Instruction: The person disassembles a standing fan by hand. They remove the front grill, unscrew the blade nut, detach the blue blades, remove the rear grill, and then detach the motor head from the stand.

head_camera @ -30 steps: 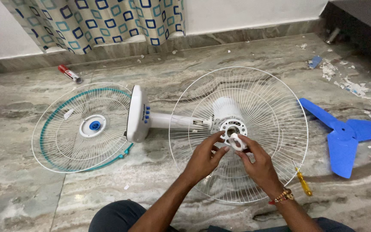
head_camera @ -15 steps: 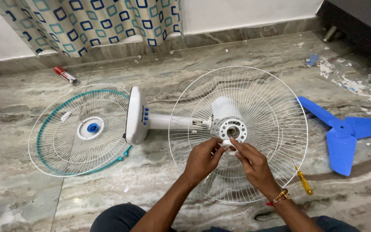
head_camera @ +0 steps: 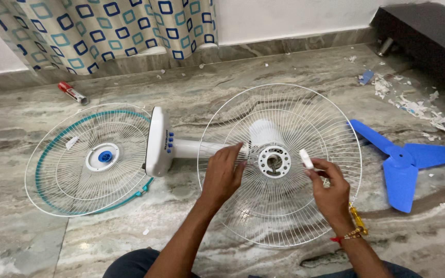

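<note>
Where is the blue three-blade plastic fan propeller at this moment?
In the head view, the blue three-blade plastic fan propeller lies flat on the marble floor at the right, beside the white wire rear guard and beyond the right hand.

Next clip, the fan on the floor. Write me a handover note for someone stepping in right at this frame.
Left hand: resting on the rear guard beside the motor hub, holding nothing visible.
Right hand: pinching a small white ring nut, lifted clear of the hub.
Rear guard sits on the motor, fan body and base lying on the floor. Front guard lies left, blue blade right, yellow-handled tool by the right wrist.
Done: nut off the hub.
Left: blade and front guard are not mounted.
</note>
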